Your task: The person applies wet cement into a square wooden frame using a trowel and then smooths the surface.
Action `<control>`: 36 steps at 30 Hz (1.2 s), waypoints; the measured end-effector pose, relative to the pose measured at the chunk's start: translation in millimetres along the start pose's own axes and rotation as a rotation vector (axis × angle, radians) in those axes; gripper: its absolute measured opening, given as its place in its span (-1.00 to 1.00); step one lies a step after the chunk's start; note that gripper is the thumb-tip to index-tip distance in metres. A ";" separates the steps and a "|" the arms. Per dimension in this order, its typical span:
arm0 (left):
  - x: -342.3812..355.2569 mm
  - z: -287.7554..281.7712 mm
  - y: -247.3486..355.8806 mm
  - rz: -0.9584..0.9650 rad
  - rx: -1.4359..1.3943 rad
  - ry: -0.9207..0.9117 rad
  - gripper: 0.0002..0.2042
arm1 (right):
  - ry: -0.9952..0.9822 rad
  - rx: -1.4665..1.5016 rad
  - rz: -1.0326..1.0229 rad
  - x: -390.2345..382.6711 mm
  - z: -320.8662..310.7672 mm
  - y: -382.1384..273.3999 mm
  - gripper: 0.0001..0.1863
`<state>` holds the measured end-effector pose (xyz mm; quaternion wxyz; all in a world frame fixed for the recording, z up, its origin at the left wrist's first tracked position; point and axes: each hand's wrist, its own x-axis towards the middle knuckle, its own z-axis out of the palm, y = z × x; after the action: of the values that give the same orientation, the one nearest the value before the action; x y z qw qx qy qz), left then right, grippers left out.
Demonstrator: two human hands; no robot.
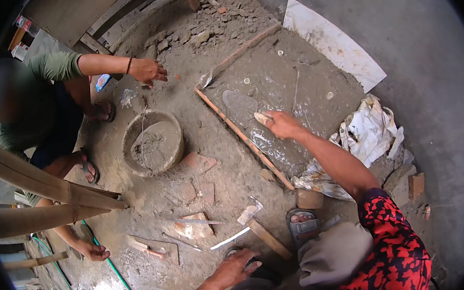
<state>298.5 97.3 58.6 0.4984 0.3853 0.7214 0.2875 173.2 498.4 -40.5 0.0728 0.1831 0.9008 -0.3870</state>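
My right hand is shut on a trowel, its blade flat on wet mortar inside a formwork frame of wooden strips. Small pale rings sit in the mortar. My left hand hangs low near my knee and sandal, fingers apart and holding nothing. Beside it lie a hammer-like tool with a wooden handle, a second trowel and long metal strips. A round tub of mortar stands left of the frame. A crumpled white sack lies against the frame's right side.
A co-worker in green squats at left, one hand reaching above the tub. Another hand shows below bamboo poles. Loose rubble, a white board, a brick and a green hose surround the work area.
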 end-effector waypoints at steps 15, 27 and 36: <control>-9.4 1.0 -3.9 -0.132 -0.028 -0.011 -0.62 | -0.146 0.696 0.235 27.7 20.6 -34.2 -0.54; -10.0 4.1 -18.4 -0.123 -0.046 0.001 -0.60 | -0.113 0.722 0.205 25.6 27.0 -44.4 -0.50; -12.3 -0.1 -19.5 -0.097 -0.038 0.055 -0.63 | 0.059 0.917 0.278 65.7 49.8 -76.7 -0.49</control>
<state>295.7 76.4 49.1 0.4990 0.3323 0.7470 0.2872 82.5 431.7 -41.3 0.0100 0.3260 0.6057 -0.7258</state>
